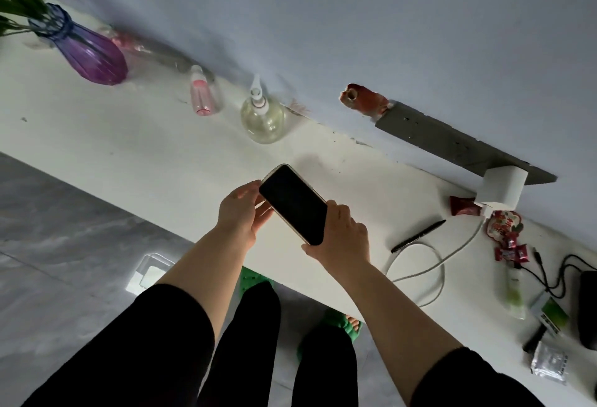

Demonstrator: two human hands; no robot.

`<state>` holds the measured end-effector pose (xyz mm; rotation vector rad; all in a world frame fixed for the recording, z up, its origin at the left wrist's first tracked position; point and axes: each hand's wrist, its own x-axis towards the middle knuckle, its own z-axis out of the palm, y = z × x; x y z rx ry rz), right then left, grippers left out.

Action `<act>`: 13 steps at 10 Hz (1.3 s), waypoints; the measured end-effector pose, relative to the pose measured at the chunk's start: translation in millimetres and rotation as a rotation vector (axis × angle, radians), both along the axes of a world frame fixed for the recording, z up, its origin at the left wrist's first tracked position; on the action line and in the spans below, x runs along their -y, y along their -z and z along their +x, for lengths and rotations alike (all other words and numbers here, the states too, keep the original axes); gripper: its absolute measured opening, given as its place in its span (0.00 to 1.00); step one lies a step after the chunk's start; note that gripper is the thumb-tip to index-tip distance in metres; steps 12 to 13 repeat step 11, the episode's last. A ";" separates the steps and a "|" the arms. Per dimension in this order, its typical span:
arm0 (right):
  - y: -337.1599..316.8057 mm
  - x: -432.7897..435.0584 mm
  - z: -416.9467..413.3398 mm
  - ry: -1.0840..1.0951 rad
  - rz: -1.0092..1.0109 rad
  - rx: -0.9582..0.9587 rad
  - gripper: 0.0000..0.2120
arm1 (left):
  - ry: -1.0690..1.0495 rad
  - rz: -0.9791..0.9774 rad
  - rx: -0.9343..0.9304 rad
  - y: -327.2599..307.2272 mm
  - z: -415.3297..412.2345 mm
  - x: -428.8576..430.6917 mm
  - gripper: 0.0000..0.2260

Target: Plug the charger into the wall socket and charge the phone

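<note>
From the head camera, both hands hold the phone (292, 205) up over the white table (135, 148). Its dark screen faces up, so the person can see it. It sits slanted, with one end high and far and the other end low and near.

The left hand (240, 209) is at the far end of the phone. Its fingers are curled loosely round that edge, half open, and they touch the side. The right hand (339, 235) is at the near end. It is closed more, with the thumb under the corner and the fingers over the edge. I think the near end is held like this so the wire can go in there.

The white charger (500, 188) is well apart, to the right, up against the wall (323, 19). It looks plugged in there, but the socket is hidden behind it. Its white cable (420, 264) hangs down and makes a loop on the table, near the right arm. The cable's loose end is hard to see. It is not in the phone yet.

A black pen (418, 236) lies beside the cable.
</note>
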<state>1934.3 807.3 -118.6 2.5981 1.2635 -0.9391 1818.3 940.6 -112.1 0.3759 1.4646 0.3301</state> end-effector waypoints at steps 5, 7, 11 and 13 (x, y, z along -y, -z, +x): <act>56.5 -10.4 -6.0 0.048 0.001 0.060 0.48 | 0.251 0.082 -0.245 55.5 0.9 -13.1 0.16; 54.6 -11.6 -6.4 0.007 -0.032 0.074 0.49 | 0.238 0.074 -0.226 56.6 1.6 -12.5 0.14; 11.8 -4.4 21.8 0.224 -0.071 -0.104 0.29 | 0.545 0.124 -0.378 22.8 -0.1 -4.3 0.18; 11.8 -4.4 21.8 0.224 -0.071 -0.104 0.29 | 0.545 0.124 -0.378 22.8 -0.1 -4.3 0.18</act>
